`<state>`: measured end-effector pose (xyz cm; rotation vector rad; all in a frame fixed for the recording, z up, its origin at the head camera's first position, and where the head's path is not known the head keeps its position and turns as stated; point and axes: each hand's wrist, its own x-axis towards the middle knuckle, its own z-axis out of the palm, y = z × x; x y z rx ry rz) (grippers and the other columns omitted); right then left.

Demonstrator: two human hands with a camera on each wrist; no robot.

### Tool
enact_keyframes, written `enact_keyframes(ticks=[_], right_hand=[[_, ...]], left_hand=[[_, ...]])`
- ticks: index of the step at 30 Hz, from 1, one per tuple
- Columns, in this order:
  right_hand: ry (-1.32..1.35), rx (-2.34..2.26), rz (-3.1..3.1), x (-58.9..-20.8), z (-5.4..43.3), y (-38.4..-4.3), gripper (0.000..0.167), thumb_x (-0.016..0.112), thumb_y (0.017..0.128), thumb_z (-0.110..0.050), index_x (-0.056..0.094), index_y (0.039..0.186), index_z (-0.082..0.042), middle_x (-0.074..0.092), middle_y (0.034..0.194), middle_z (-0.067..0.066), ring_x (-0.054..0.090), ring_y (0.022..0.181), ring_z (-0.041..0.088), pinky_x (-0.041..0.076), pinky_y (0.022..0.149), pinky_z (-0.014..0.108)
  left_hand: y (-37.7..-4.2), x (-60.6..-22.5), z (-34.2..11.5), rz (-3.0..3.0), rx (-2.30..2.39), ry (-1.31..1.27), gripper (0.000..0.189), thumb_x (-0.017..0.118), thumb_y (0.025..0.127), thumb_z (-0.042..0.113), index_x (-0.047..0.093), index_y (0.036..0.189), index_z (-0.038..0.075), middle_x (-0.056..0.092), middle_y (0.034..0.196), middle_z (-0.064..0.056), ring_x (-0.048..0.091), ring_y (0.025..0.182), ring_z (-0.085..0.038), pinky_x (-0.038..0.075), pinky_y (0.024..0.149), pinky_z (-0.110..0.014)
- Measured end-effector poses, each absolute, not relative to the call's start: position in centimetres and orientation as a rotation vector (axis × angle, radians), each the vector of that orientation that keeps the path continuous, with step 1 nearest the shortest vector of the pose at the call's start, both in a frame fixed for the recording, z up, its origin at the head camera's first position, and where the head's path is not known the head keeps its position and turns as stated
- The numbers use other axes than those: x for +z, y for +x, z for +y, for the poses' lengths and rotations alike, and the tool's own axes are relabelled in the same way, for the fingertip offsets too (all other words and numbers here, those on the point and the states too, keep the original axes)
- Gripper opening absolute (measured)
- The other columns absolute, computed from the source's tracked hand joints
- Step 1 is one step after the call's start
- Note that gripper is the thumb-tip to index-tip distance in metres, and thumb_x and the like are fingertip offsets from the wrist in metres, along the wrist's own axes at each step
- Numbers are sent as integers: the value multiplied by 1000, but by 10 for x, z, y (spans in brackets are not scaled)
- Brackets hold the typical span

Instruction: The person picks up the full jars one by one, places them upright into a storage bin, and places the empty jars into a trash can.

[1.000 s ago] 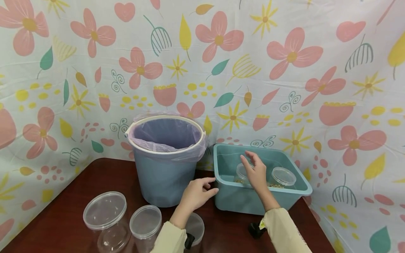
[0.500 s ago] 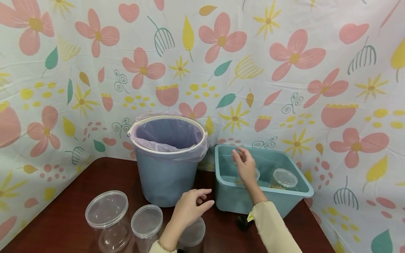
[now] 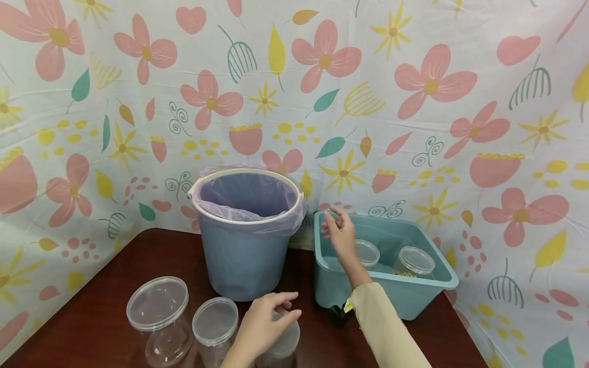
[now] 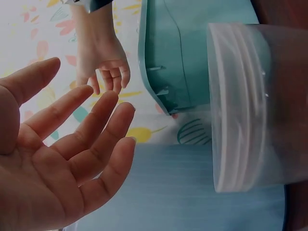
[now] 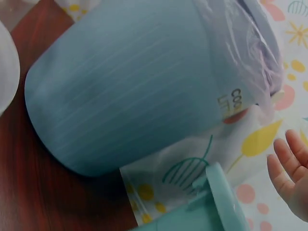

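Plastic, the rightmost near jar [image 3: 286, 343] risked being toppled if brushed by the left hand [image 3: 261, 324], its grip relaxed and empty, like the right hand [image 3: 341, 236].

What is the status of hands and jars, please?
Left hand empty, near a jar. Right hand empty, near teal tub. Two jars inside tub, three on table. Bucket beside tub, possibly obstructing.
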<state>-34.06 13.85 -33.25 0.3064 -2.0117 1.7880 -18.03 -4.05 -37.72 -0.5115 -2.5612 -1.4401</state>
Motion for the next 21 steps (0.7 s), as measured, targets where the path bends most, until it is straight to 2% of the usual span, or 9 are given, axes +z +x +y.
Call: enact_keyframes(ticks=[6,11,21], right_hand=[[345,1902,-2019,-328,126,-343,40,53,91,-28,47,122,-3,58,69,13,59,55,21,50,55,33],[343,1940,-2047,-326,114,-345,40,53,91,-26,46,124,-4,58,68,12,58,52,19,50,54,34],[442,1975,-2057,-327,86,-348,38,52,92,-23,44,124,-4,53,55,4,53,44,16,49,49,37]], left_hand=[[-171,-383,-51,-2525,-1497,-513,36,62,83,37,64,111,14,62,89,6,55,78,-6,46,67,-31],[-163,-386,-59,-2502,-1556,-573,37,62,83,34,63,112,11,63,93,1,56,78,-6,46,68,-29],[-150,-395,-76,-2443,-1518,-532,35,64,83,29,64,109,6,61,87,1,55,76,-5,44,59,-23]])
